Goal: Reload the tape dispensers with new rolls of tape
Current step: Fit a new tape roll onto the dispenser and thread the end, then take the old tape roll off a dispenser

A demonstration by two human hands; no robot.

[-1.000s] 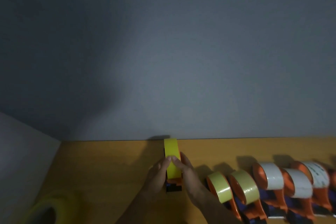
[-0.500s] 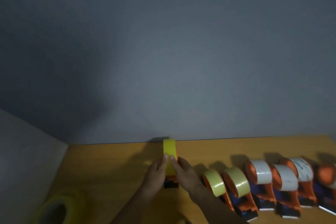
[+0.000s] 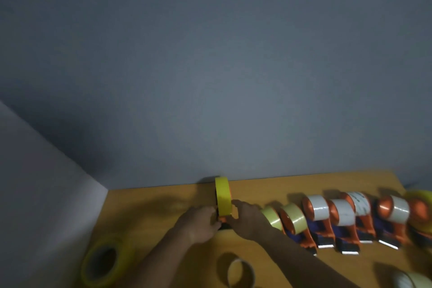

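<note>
An orange tape dispenser point(image 3: 223, 219) stands on the wooden table point(image 3: 163, 203) near the back wall, loaded with a bright yellow tape roll point(image 3: 223, 196). My left hand point(image 3: 198, 223) holds the dispenser's left side low down. My right hand point(image 3: 247, 217) grips its right side, fingertips against the yellow roll. To the right runs a row of several orange dispensers, two with pale yellow rolls point(image 3: 292, 217) and the others with white rolls point(image 3: 318, 207).
A large translucent yellow roll point(image 3: 102, 262) lies at the front left. An empty cardboard core point(image 3: 240, 272) lies near the front edge between my arms. Another pale roll point(image 3: 413, 280) shows at the bottom right corner. A grey wall closes the back.
The view has tilted down and left, bringing the cardboard core and front rolls into sight. Both hands slid lower on the dispenser, from the roll's top toward its base.
</note>
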